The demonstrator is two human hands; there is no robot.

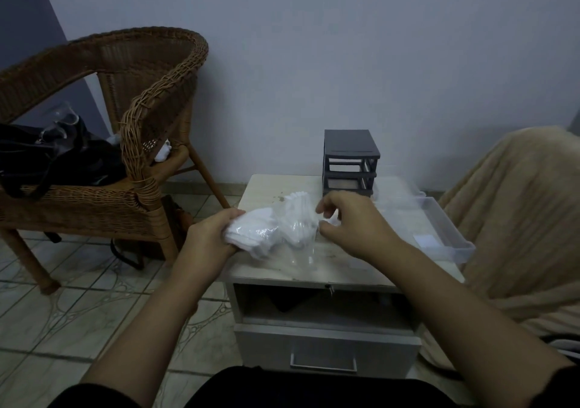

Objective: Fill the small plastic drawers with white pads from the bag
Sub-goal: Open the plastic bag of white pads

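Note:
A clear plastic bag [282, 225] full of white pads lies over the left part of the small bedside table [345, 266]. My left hand [210, 235] grips the bag's left end. My right hand [354, 222] hovers at the bag's right end with thumb and fingers curled toward its opening; whether they pinch the plastic is unclear. A dark grey drawer frame [350, 162] stands at the table's back with both slots empty. Two clear plastic drawers [439, 228] lie on the table's right side, the nearer one overhanging the edge.
A wicker chair [125, 144] holding a black bag [53, 159] stands to the left on the tiled floor. A beige blanket [521, 219] covers furniture on the right. The table's lower drawer [323, 351] is shut, with an open shelf above it.

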